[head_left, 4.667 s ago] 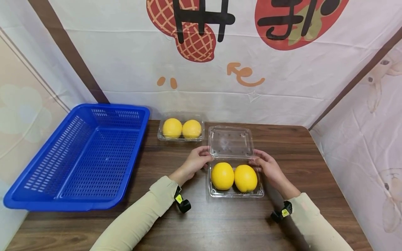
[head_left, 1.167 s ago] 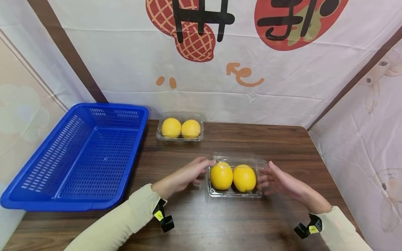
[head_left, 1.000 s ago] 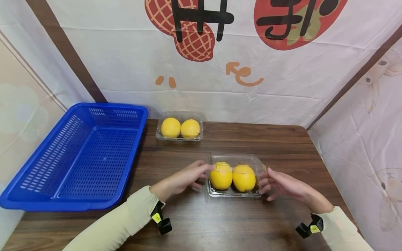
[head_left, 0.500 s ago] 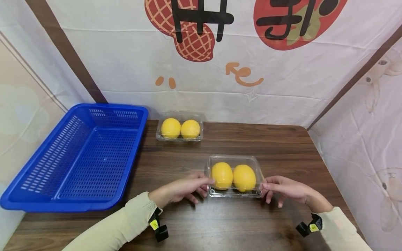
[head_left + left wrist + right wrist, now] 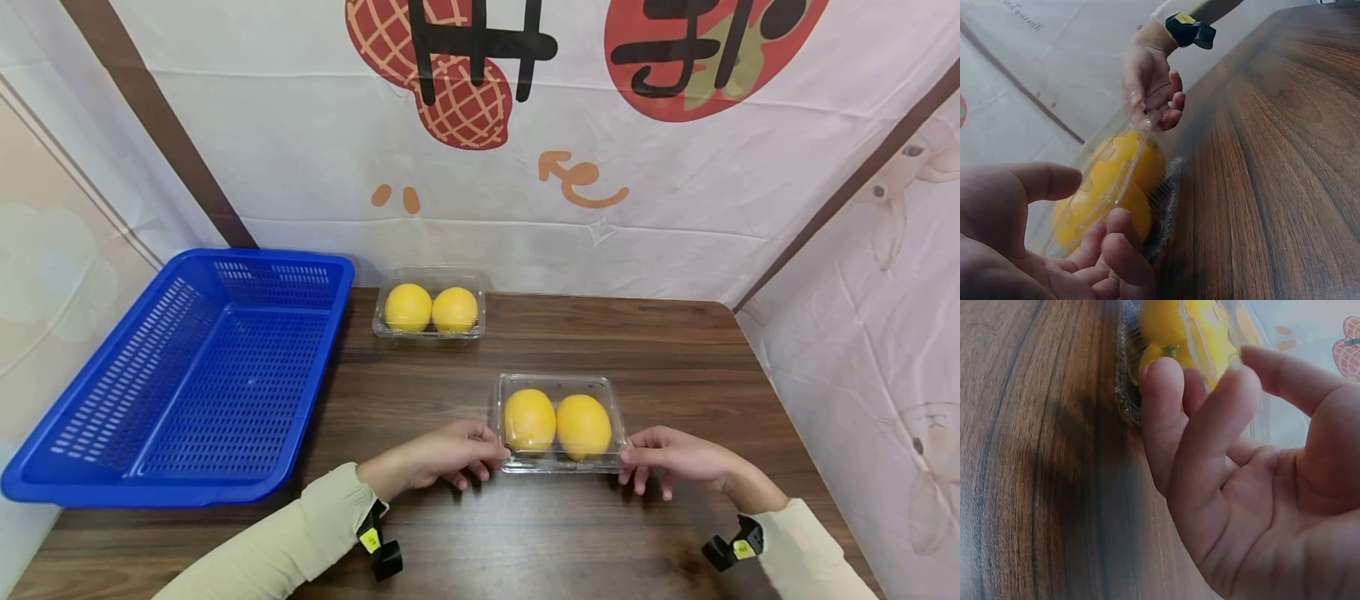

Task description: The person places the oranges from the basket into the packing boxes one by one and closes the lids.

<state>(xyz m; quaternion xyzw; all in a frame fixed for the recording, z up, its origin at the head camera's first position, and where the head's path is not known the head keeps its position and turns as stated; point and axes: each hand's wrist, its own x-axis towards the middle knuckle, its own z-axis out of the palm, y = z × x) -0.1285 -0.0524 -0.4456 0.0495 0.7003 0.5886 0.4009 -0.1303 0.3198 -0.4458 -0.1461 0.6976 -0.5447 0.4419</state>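
A clear plastic clamshell box (image 5: 562, 464) with two round yellow fruits (image 5: 529, 421) inside lies on the table before me, its lid down over them. At its front left corner my left hand (image 5: 453, 452) pinches the rim, thumb on top. My right hand (image 5: 675, 457) pinches the front right corner in the same way. The left wrist view shows the lid's front edge running between both hands, with the yellow fruit (image 5: 1125, 150) behind the plastic. A green stem end (image 5: 1170, 350) shows on one fruit in the right wrist view.
A second clear clamshell box (image 5: 429, 332) with two yellow fruits stands near the back edge. To the left sits a large blue perforated basket (image 5: 318, 379) with nothing in it. A printed cloth (image 5: 315, 150) hangs behind the wooden table (image 5: 660, 333).
The lid, earlier folded open behind the box, has swung forward and down over the fruits. Both hands have come from the back corners to the front corners.
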